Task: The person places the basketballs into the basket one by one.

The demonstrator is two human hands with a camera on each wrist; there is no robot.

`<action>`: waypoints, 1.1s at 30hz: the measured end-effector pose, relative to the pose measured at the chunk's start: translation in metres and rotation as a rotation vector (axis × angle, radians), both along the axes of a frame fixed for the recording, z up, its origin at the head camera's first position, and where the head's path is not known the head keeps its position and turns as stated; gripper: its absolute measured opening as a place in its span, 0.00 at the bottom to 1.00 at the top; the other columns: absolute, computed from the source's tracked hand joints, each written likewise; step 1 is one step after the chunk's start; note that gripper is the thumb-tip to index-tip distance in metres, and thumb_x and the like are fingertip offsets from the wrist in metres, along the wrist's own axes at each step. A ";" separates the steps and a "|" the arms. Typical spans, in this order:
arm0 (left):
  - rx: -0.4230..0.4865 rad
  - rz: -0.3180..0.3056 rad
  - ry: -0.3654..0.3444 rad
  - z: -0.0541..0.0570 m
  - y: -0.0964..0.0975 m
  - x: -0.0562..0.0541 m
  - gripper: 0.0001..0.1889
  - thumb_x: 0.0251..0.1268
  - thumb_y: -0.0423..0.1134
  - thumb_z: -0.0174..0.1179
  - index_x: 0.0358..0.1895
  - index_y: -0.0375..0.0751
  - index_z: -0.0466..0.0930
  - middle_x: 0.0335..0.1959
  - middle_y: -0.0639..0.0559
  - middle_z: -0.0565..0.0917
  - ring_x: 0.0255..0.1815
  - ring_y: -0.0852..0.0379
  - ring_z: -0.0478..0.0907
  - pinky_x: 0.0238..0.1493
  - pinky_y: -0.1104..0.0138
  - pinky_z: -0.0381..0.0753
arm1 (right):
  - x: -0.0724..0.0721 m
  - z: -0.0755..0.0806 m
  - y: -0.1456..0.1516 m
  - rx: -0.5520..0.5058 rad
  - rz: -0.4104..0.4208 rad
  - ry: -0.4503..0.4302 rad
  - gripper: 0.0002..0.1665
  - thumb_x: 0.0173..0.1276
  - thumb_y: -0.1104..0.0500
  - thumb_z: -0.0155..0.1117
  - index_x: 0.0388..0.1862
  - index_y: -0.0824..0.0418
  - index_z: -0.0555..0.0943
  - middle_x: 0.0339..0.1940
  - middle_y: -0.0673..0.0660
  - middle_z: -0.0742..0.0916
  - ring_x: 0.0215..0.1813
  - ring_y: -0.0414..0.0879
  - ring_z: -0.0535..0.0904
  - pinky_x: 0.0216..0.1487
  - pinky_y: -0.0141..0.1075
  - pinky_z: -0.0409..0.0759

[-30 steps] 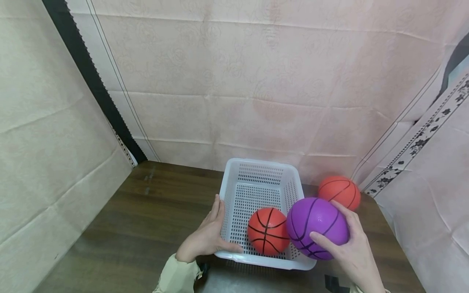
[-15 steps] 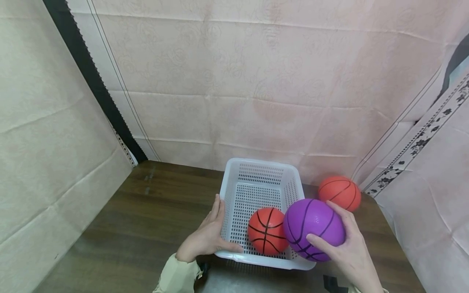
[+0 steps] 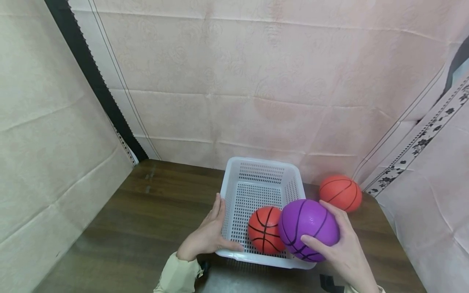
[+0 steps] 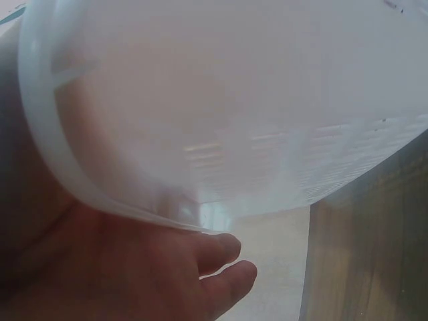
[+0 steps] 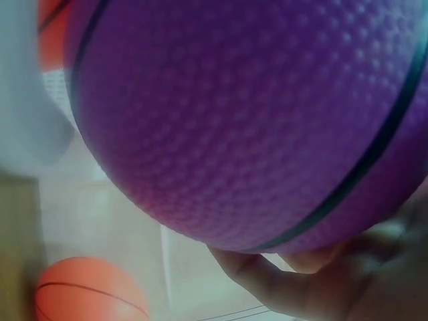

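My right hand grips a purple toy basketball with thumb and fingers spread round its right side. The ball overlaps the front right corner of a white plastic basket. Inside the basket, near its front, sits an orange basketball, partly hidden by the purple one. My left hand holds the basket's front left corner, thumb over the rim and fingers along the outer left side. The left wrist view shows the basket's wall with fingertips beside it. In the right wrist view the purple ball fills most of the frame.
Another orange basketball lies on the wooden table behind and right of the purple ball. Pale cloth hangs behind the table and along both sides. Black tape shows near the right wrist.
The right hand has moved the purple ball slightly left, further over the basket, covering more of the orange ball inside. The left hand and basket stay in place.
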State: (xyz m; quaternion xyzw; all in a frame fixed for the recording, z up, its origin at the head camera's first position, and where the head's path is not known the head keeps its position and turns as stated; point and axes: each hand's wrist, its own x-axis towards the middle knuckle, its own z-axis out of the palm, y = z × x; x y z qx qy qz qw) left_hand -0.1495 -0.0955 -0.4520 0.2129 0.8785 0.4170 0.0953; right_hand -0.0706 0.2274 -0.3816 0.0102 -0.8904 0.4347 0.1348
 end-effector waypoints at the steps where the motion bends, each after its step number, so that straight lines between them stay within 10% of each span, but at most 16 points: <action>1: -0.002 0.000 0.001 0.000 0.000 0.000 0.73 0.38 0.58 0.78 0.77 0.38 0.29 0.76 0.49 0.20 0.77 0.40 0.32 0.67 0.34 0.46 | 0.000 0.000 0.000 0.001 0.000 0.000 0.52 0.51 0.50 0.80 0.72 0.35 0.63 0.66 0.50 0.69 0.55 0.60 0.74 0.43 0.52 0.78; 33: -0.045 0.011 0.014 0.000 0.001 0.000 0.75 0.36 0.67 0.74 0.77 0.38 0.29 0.76 0.48 0.20 0.77 0.39 0.32 0.68 0.37 0.48 | -0.011 -0.013 -0.006 0.153 0.066 -0.017 0.55 0.62 0.46 0.70 0.80 0.46 0.49 0.70 0.66 0.59 0.65 0.65 0.60 0.53 0.72 0.64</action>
